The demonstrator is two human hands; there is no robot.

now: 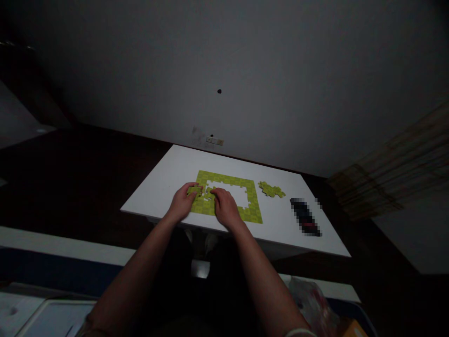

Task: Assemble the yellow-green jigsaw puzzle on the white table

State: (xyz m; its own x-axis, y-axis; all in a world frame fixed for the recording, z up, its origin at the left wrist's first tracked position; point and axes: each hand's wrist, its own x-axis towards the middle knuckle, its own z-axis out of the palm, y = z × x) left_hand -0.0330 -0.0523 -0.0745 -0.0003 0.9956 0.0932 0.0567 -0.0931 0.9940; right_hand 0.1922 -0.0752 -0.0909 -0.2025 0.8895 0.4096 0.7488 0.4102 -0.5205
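Note:
A yellow-green jigsaw puzzle point(227, 178) lies flat on the white table, its border joined into a rectangle around a bare white middle. At the border's left side, my left hand point(181, 202) is closed around several puzzle pieces point(195, 190). My right hand point(227, 207) reaches over the front edge of the frame, its fingertips on a loose puzzle piece point(209, 193) inside the left part of the opening. Whether that piece is joined to the border I cannot tell. To the right of the frame lies a small pile of loose pieces point(271, 189).
A blurred-out dark object point(305, 216) lies on the right part of the white table point(154, 187). Behind the table stands a grey wall with a socket strip point(214, 140). At lower right is a clear plastic bag point(310, 299); a striped curtain point(389, 173) hangs at right.

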